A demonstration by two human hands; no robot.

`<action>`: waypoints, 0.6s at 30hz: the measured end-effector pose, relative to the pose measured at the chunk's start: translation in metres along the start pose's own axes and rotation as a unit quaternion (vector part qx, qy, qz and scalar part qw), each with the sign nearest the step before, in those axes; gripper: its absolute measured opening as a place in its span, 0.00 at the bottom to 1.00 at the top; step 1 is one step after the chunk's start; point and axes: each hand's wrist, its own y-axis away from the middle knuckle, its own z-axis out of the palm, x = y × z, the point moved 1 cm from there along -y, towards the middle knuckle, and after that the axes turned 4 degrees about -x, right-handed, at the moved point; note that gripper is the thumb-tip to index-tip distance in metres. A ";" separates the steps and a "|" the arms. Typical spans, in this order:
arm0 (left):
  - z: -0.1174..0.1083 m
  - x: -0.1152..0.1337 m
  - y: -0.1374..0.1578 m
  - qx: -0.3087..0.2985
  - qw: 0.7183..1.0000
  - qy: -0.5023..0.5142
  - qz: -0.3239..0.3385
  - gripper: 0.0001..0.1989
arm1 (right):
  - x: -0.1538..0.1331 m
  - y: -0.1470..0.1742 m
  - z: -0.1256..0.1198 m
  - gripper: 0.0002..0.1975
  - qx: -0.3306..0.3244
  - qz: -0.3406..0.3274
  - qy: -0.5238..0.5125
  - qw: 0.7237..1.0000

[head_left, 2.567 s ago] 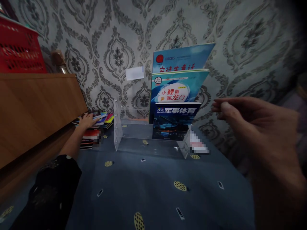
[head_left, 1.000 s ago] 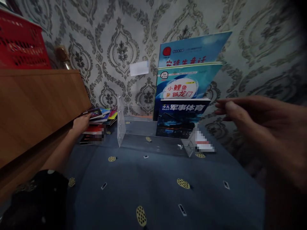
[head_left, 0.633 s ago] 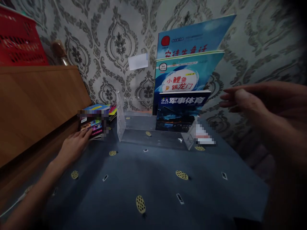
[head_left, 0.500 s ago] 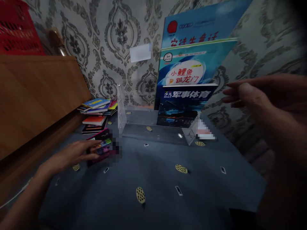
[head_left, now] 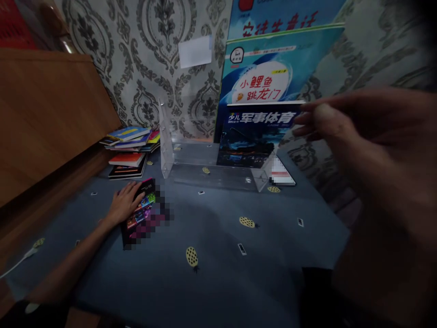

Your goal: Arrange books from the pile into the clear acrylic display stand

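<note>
While the left hand (head_left: 127,202) lies across the upper left of a dark book (head_left: 143,208), its thumb and fingers spread on the cover, I cannot tell whether it grips the book or only rests on it. That book is on the left part of the blue tablecloth (head_left: 218,237), and some of it is pixelated. The right hand (head_left: 336,132) hangs raised, thumb beside bent fingers; whether they meet is unclear. Its fingertips overlap, in view, the top corner of a navy book (head_left: 252,136), though I cannot tell if they touch.

The navy book stands in the right part of a clear rack (head_left: 166,148), before a teal book (head_left: 269,53) and, farther back, a blue book (head_left: 273,18). Left of the rack sits a book stack (head_left: 127,159), near a wooden cabinet (head_left: 51,100) with a red basket (head_left: 13,29) above. Patterned wallpaper (head_left: 164,27) rises behind.
</note>
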 end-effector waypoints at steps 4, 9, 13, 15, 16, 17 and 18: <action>0.001 0.022 0.015 0.003 0.998 0.013 0.062 0.27 | -0.014 0.004 0.021 0.09 -0.064 -0.069 -0.020 0.995; 0.005 0.067 0.025 0.013 0.989 0.051 0.141 0.26 | -0.027 0.029 0.073 0.10 -0.270 -0.122 0.061 0.953; 0.005 0.105 0.023 0.010 0.976 0.076 0.203 0.26 | -0.022 0.070 0.105 0.11 -0.446 -0.107 0.141 0.877; 0.005 0.123 0.020 0.006 0.970 0.088 0.225 0.26 | -0.013 0.091 0.111 0.11 -0.464 -0.106 0.152 0.866; 0.006 0.132 0.019 0.003 0.967 0.095 0.236 0.26 | -0.008 0.102 0.112 0.11 -0.462 -0.106 0.155 0.867; 0.007 0.141 0.017 0.000 0.963 0.104 0.247 0.26 | -0.001 0.111 0.112 0.12 -0.457 -0.102 0.157 0.869; 0.008 0.151 0.016 -0.003 0.959 0.115 0.258 0.26 | 0.006 0.120 0.112 0.12 -0.451 -0.094 0.157 0.874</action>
